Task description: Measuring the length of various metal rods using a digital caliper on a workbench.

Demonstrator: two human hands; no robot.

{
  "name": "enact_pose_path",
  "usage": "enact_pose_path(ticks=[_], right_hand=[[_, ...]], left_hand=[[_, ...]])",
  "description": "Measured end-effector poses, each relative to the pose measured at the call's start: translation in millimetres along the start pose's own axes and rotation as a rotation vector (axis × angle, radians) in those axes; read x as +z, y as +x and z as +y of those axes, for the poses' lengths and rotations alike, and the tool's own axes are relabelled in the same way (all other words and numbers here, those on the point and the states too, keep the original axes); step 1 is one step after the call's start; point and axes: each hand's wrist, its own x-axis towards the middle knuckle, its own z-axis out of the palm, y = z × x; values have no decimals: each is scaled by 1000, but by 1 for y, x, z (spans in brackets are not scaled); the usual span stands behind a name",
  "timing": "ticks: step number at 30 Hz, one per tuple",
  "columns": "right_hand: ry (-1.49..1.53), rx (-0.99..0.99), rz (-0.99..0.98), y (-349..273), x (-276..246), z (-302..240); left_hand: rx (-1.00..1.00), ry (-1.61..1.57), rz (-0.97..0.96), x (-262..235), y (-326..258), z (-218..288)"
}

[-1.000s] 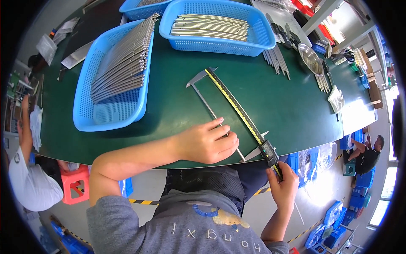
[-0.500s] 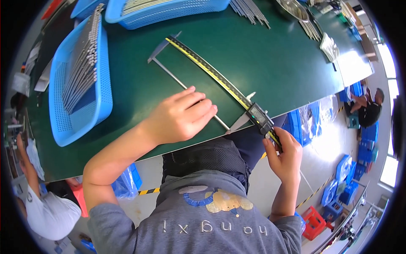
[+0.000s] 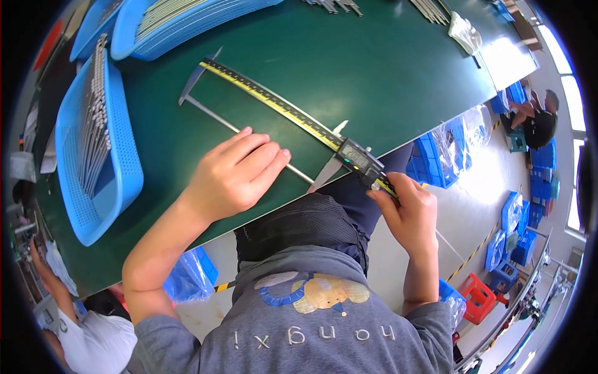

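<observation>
A long digital caliper (image 3: 274, 104) lies slantwise over the green table, its jaws spread wide. Between those jaws runs a thin metal rod (image 3: 213, 115), one end at the far jaw and the other at the near jaw by the table edge. My left hand (image 3: 233, 171) is closed over the middle of the rod, its fingers hiding part of it. With thumb and fingers, my right hand (image 3: 408, 209) grips the near end of the caliper beam, just beyond the display unit (image 3: 358, 159), which overhangs the table edge.
A blue basket (image 3: 128, 156) of metal rods stands at the left, with another blue basket (image 3: 187, 31) of rods behind it. More loose rods (image 3: 333, 5) lie at the far edge of view. A white cloth-like item (image 3: 464, 34) rests at the far right. Other people sit left and right.
The whole view has turned a little, so table, baskets and caliper appear farther left. Both hands keep their holds on the rod and caliper.
</observation>
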Motion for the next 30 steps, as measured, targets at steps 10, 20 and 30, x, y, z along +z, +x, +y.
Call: enact_pose_path(ticks=[10, 20, 30], right_hand=[[8, 26, -43, -1, 0, -3], [41, 17, -29, 2, 0, -6], [22, -30, -33, 9, 4, 0]], left_hand=[[0, -10, -66, -6, 1, -1], [4, 1, -70, -3, 0, -3], [144, 86, -87, -22, 16, -9]])
